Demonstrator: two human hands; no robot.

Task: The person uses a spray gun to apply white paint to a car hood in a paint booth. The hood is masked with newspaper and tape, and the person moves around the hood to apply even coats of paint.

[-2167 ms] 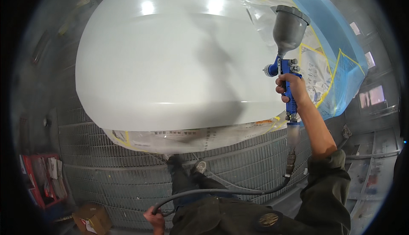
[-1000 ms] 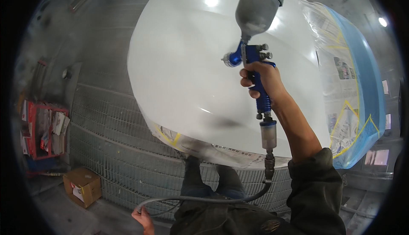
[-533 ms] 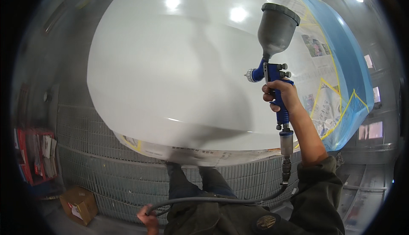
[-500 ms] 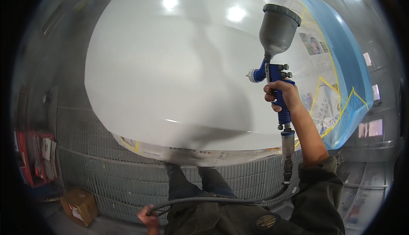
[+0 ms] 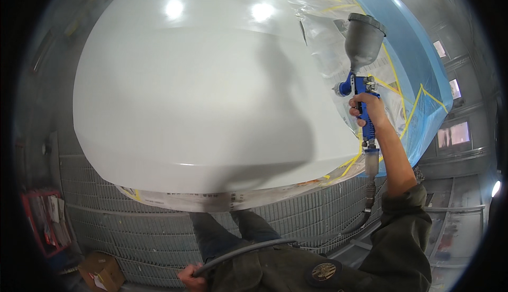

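My right hand (image 5: 369,109) is wrapped round the grip of a blue spray gun (image 5: 360,84) with a grey paint cup (image 5: 364,42) on top. Its nozzle faces left, over the right edge of a large glossy white car panel (image 5: 196,91). From the gun's lower end a grey air hose (image 5: 254,247) runs down and across my body. Low at the left, my left hand (image 5: 190,277) is closed round that hose. Taped newspaper (image 5: 323,43) and blue masking film (image 5: 418,64) cover the area right of the panel.
Ribbed metal grating (image 5: 143,234) forms the floor under my legs. At the lower left stand a cardboard box (image 5: 101,272) and a red rack (image 5: 46,223) holding papers. A grey booth wall with lit windows (image 5: 454,135) is on the right. Newspaper edging (image 5: 185,201) hangs along the panel's near edge.
My right hand has moved the spray gun right, from over the white panel to its masked right edge. The view has shifted right too. My left hand still holds the hose.
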